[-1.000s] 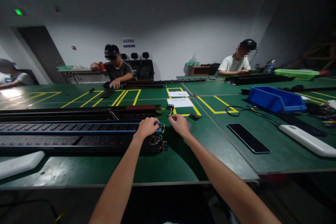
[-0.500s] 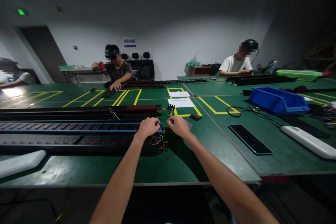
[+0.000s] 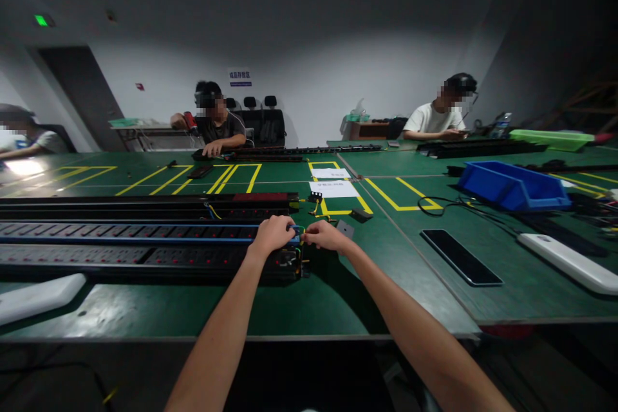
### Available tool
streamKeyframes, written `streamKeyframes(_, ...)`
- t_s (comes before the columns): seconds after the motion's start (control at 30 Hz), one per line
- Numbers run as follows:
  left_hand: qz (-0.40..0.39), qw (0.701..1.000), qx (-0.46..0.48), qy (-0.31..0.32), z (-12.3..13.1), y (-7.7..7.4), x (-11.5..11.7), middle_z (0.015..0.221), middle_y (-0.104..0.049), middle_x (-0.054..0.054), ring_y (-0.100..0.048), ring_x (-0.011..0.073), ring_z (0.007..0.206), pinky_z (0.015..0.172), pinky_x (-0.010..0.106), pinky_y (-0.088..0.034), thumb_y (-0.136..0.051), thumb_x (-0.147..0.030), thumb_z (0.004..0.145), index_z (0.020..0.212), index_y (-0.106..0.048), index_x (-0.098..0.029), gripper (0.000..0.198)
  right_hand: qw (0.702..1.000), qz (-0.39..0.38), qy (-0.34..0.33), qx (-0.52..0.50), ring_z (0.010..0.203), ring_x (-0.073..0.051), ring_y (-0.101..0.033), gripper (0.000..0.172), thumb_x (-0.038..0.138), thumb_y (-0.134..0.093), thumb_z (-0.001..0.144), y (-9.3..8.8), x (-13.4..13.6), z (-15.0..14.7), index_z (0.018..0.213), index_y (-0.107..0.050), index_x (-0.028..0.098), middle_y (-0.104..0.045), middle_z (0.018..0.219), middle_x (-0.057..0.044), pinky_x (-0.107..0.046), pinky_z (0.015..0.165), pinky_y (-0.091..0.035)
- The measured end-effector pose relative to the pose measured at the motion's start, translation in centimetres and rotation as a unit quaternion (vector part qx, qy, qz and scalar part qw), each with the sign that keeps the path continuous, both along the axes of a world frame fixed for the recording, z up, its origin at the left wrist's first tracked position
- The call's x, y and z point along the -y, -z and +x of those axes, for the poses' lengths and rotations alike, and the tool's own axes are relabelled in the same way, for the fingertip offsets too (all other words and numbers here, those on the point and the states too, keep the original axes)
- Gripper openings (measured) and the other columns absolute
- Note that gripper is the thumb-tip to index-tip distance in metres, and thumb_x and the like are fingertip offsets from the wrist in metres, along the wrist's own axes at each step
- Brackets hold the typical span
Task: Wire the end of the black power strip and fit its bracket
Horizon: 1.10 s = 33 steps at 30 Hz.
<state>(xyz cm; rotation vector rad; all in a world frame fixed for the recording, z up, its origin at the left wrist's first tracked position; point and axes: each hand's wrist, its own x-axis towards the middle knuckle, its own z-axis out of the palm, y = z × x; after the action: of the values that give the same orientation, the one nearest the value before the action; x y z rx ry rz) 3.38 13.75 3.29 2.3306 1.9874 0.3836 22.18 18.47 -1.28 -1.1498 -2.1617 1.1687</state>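
Long power strips with rows of sockets lie side by side on the green table. My left hand (image 3: 274,234) is closed over the right end of the blue-edged power strip (image 3: 193,232), fingers curled on its top. Just off that end, my right hand (image 3: 327,236) pinches a thin yellow-green wire (image 3: 304,234) that comes out of the strip; its tip is hidden by the fingers. A black power strip (image 3: 203,258) lies nearer to me, with loose wires at its end. Behind my right hand lies a small grey plate (image 3: 346,228).
A small black connector (image 3: 315,196) and a dark block (image 3: 361,215) lie beyond my hands. To the right are a phone (image 3: 461,256), a white power bank-like case (image 3: 574,262) and a blue bin (image 3: 512,185). Across the table, one person holds a red power tool (image 3: 190,122).
My right hand has moved slightly left and down to the strip's end, uncovering the grey plate. My left hand stays put. The person opposite has drawn a hand back from a dark piece.
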Motion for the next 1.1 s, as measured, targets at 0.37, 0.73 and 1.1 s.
streamKeyframes(0.37, -0.003, 1.0, -0.008, 0.004, 0.0, 0.0, 0.0, 0.107, -0.077, 0.004, -0.069, 0.0256, 0.103, 0.091, 0.034, -0.052, -0.054, -0.032, 0.085, 0.106, -0.076, -0.031, 0.03, 1.0, 0.009, -0.004, 0.001, 0.048, -0.008, -0.05, 0.023, 0.029, -0.062, 0.083, -0.2, 0.0, 0.1, 0.064, -0.063, 0.014, -0.06, 0.059, 0.001, -0.019, 0.046, -0.035)
streamKeyframes(0.73, -0.012, 1.0, 0.0, 0.001, 0.1, -0.2, 0.2, 0.11, -0.076, 0.004, -0.068, 0.0252, 0.106, 0.093, 0.034, -0.051, -0.055, -0.033, 0.087, 0.107, -0.076, -0.03, 0.029, 0.998, -0.056, 0.027, -0.026, 0.05, -0.006, -0.05, 0.018, 0.026, -0.061, 0.086, -1.5, 0.8, 0.2, 0.074, -0.066, 0.014, -0.066, 0.07, -0.001, -0.017, 0.045, -0.034)
streamKeyframes(1.1, 0.022, 0.999, 0.04, 0.015, -0.1, 0.0, 0.0, 0.103, -0.076, 0.004, -0.069, 0.0212, 0.1, 0.09, 0.029, -0.051, -0.061, -0.027, 0.082, 0.097, -0.074, -0.024, 0.02, 1.0, 0.002, 0.025, -0.013, 0.049, -0.008, -0.05, 0.017, 0.019, -0.059, 0.08, -0.1, 0.0, -0.2, 0.064, -0.062, 0.014, -0.059, 0.059, 0.001, -0.018, 0.047, -0.034)
